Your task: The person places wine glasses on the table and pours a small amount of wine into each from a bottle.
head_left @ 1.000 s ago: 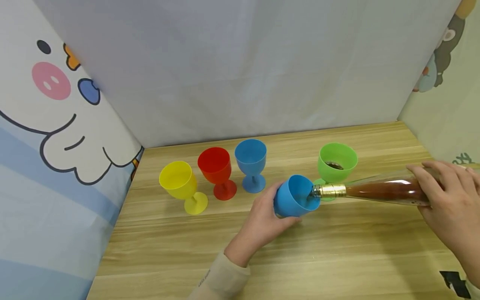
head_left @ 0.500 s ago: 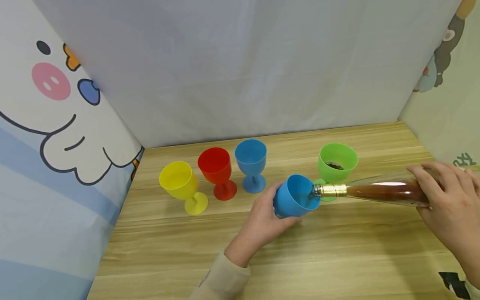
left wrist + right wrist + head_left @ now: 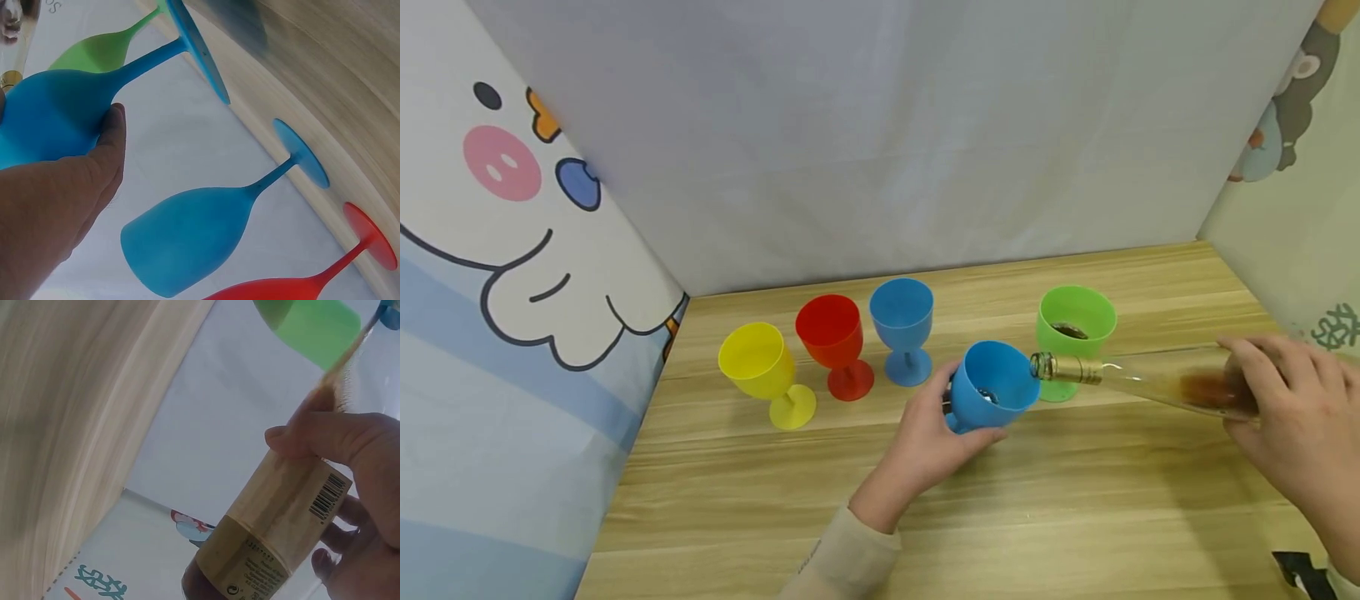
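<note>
My left hand (image 3: pixel 925 442) grips a blue plastic goblet (image 3: pixel 988 414) by its bowl. The goblet leans slightly right, and a little dark liquid shows in the bottom. In the left wrist view, the foot of the held goblet (image 3: pixel 56 115) is off the table. My right hand (image 3: pixel 1292 417) holds a clear glass bottle (image 3: pixel 1150 383) lying nearly sideways, its gold-collared mouth right at the goblet's right rim. Reddish-brown liquid sits back near my fingers, and the bottle neck looks clear. The right wrist view shows my thumb and fingers around the labelled bottle (image 3: pixel 269 525).
Behind the bottle mouth stands a green goblet (image 3: pixel 1078 308) with dark liquid inside. To the left are a second blue goblet (image 3: pixel 902 317), a red goblet (image 3: pixel 831 333) and a yellow goblet (image 3: pixel 760 367). A pale cloth wall (image 3: pixel 925 167) closes off the wooden table (image 3: pixel 737 517) behind.
The bottle mouth has come out of the blue goblet to its rim, and liquid has run back from the neck. The goblet has turned more upright, so liquid shows in it.
</note>
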A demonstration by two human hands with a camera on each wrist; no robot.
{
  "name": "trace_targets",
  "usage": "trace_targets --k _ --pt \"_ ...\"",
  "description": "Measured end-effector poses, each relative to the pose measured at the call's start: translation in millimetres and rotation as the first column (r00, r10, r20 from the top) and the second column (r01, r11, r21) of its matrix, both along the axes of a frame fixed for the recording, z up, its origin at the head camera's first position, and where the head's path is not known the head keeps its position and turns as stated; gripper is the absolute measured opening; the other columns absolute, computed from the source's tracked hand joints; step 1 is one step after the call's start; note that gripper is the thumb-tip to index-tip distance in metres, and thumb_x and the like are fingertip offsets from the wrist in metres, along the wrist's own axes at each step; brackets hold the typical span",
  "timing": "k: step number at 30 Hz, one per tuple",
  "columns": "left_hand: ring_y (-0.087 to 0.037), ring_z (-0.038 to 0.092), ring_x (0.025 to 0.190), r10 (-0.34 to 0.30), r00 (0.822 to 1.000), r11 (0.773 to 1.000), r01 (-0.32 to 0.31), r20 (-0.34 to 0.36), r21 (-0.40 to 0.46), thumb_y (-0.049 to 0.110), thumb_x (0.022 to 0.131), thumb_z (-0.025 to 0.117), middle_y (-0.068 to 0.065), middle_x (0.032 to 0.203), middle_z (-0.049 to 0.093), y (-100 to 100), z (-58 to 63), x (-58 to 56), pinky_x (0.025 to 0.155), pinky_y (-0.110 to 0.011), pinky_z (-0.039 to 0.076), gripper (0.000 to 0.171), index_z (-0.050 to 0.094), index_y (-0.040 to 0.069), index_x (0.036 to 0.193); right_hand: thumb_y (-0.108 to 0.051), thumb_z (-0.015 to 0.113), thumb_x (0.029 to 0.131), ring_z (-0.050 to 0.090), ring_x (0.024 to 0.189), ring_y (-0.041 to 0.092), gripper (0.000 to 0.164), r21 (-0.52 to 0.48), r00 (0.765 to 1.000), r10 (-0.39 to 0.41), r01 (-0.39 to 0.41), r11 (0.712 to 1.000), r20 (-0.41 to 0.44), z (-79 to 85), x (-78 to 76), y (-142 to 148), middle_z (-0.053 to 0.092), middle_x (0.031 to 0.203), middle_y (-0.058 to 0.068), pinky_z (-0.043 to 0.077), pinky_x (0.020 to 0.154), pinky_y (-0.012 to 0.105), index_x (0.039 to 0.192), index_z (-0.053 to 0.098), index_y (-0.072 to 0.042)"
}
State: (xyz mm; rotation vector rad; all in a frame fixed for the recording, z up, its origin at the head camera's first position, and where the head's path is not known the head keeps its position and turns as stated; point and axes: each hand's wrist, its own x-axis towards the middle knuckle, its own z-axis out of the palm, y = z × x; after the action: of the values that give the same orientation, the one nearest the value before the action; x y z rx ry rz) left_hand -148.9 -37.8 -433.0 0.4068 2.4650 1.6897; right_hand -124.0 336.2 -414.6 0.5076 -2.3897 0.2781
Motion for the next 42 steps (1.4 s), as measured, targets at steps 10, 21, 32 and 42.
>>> trace_targets --k 10,21,32,42 --pt "-0.029 0.05 0.129 0.072 0.997 0.992 -0.075 0.032 0.103 0.026 0.082 0.088 0.004 0.143 0.051 0.3 0.4 -2.5 0.097 -0.05 0.05 0.084 0.041 0.021 0.152 0.021 0.075 0.045 0.041 0.108 0.062 0.09 -0.054 0.999 -0.045 0.046 0.998 0.003 -8.7 2.1 4.0 0.05 0.122 0.035 0.027 0.101 0.072 0.131 0.053 0.003" --pt "-0.026 0.049 0.129 0.177 0.984 0.981 -0.178 0.021 0.073 0.028 0.081 0.089 0.001 0.144 0.051 9.4 -6.6 -19.2 0.1 -0.049 0.049 0.089 0.04 0.014 0.153 0.021 0.085 0.046 0.038 0.114 0.062 0.102 -0.124 0.97 -0.165 0.188 0.974 0.176 -14.8 6.9 1.6 0.044 0.127 0.035 0.019 0.104 0.077 0.138 0.046 -0.002" --pt "-0.028 0.049 0.131 0.222 0.974 0.974 -0.224 0.04 0.047 0.028 0.081 0.089 0.0 0.147 0.049 16.9 -13.3 -34.9 0.099 -0.046 0.05 0.09 0.038 0.016 0.155 0.016 0.084 0.054 0.037 0.113 0.063 0.096 -0.237 0.969 -0.101 0.156 0.959 0.228 -15.3 6.3 3.0 0.044 0.127 0.038 0.022 0.094 0.078 0.141 0.044 0.003" --pt "-0.029 0.053 0.127 0.207 0.978 0.97 -0.202 -0.018 0.134 0.025 0.082 0.088 -0.002 0.144 0.052 27.6 -14.5 -45.6 0.099 -0.05 0.049 0.087 0.04 0.011 0.153 -0.042 0.079 0.086 0.042 0.106 0.054 0.081 -0.339 0.976 0.016 0.06 0.939 0.216 -16.4 5.3 1.6 0.049 0.124 0.036 0.032 0.084 0.065 0.14 0.045 0.009"
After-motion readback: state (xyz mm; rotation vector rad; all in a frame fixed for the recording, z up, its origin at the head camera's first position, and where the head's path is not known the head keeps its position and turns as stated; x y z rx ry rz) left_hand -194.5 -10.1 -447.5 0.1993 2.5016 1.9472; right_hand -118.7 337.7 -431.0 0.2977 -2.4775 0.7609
